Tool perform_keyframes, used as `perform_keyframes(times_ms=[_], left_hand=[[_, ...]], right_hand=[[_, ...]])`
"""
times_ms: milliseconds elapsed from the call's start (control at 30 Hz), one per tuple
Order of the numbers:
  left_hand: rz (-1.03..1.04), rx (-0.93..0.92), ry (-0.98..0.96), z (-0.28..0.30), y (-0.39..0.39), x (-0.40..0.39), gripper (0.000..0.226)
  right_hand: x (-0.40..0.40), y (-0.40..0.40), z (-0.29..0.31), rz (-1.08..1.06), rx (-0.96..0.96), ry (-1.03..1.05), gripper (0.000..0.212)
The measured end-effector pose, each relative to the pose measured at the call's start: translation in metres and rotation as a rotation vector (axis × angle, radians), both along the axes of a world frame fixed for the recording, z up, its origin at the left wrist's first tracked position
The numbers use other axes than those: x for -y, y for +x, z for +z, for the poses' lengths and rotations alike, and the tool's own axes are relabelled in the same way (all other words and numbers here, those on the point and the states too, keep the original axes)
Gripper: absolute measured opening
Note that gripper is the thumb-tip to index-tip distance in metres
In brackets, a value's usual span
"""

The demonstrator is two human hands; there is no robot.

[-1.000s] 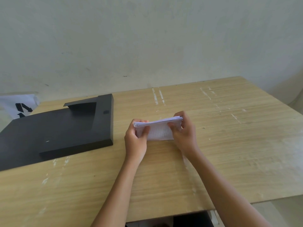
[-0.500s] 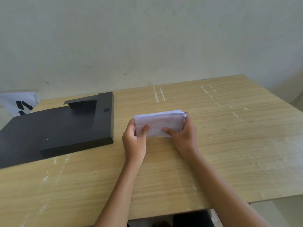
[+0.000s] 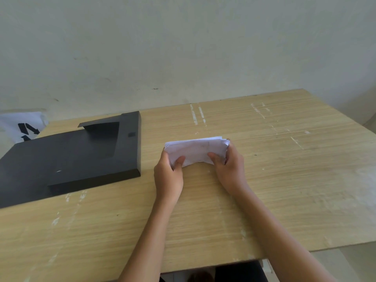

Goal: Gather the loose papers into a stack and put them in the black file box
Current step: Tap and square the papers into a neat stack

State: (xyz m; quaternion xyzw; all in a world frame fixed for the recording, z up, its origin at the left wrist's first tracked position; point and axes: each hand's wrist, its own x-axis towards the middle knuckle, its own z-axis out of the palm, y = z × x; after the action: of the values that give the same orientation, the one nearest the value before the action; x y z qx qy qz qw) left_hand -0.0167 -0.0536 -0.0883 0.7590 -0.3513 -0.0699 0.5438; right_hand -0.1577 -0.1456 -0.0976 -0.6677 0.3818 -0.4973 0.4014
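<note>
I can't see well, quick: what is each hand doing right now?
Left hand: closed on the left end of the paper stack.
Right hand: closed on its right end.

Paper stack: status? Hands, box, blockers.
Left hand and right hand both gripping paper stack, on edge on the table. Black file box open, left. Path clear.

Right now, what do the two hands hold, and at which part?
The white paper stack: left hand grips its left end, right hand its right end, thumbs on top.
</note>
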Motion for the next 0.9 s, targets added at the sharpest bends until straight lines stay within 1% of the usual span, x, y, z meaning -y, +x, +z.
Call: perform_keyframes(times_ms=[33,133,200,233,333,400,500,567,600,633,667,700,767,800,833,867,900], left_hand=[[-0.008,-0.003,0.007,0.000,0.000,0.000,0.014],[-0.026,-0.012,-0.026,0.001,-0.001,0.001,0.013],[-0.028,0.006,-0.013,0.001,-0.001,0.002,0.013],[-0.029,0.023,0.013,0.001,-0.001,0.002,0.015],[-0.030,0.056,0.024,0.000,-0.001,0.003,0.034],[-0.021,0.045,0.000,0.001,-0.001,0.002,0.029],[-0.047,0.019,-0.029,0.000,0.001,0.001,0.021],[-0.124,-0.061,-0.022,0.004,0.004,0.000,0.017],[-0.171,-0.104,-0.001,0.009,0.005,-0.002,0.024],[-0.199,-0.099,0.028,0.014,0.008,-0.004,0.039],[-0.198,-0.021,0.041,0.023,0.011,-0.007,0.056],[-0.190,0.116,0.020,0.033,0.015,-0.010,0.069],[-0.237,0.453,-0.064,0.056,0.019,-0.013,0.078],[-0.288,0.595,-0.052,0.068,0.020,-0.011,0.080],[-0.333,0.693,0.004,0.078,0.019,-0.007,0.083],[-0.362,0.743,0.077,0.086,0.016,-0.002,0.086],[-0.377,0.748,0.134,0.091,0.014,0.002,0.086]], right_hand=[[0.000,-0.001,0.000,-0.005,-0.006,0.009,0.021],[-0.002,-0.002,0.002,-0.040,0.007,-0.027,0.030],[-0.002,-0.001,0.003,-0.055,-0.005,-0.021,0.031],[-0.002,-0.001,0.004,-0.054,-0.018,0.007,0.028],[-0.001,0.000,0.004,-0.033,-0.021,0.034,0.018],[-0.002,0.000,0.004,-0.030,-0.011,-0.008,0.013],[-0.005,0.000,0.008,-0.008,0.023,-0.033,0.016],[-0.008,-0.002,0.012,0.003,0.038,-0.036,0.025],[-0.008,-0.003,0.013,0.004,0.037,-0.040,0.032],[-0.008,-0.004,0.014,0.000,0.030,-0.040,0.038],[-0.008,-0.005,0.014,-0.003,0.029,-0.031,0.041],[-0.007,-0.005,0.015,0.000,0.032,-0.010,0.038],[-0.005,-0.004,0.020,0.019,0.016,0.008,0.022],[-0.003,-0.003,0.024,0.031,-0.015,-0.011,0.015],[-0.003,-0.002,0.030,0.042,-0.047,-0.051,0.013],[-0.002,-0.002,0.039,0.059,-0.078,-0.111,0.014],[-0.001,-0.003,0.049,0.081,-0.113,-0.179,0.015]])
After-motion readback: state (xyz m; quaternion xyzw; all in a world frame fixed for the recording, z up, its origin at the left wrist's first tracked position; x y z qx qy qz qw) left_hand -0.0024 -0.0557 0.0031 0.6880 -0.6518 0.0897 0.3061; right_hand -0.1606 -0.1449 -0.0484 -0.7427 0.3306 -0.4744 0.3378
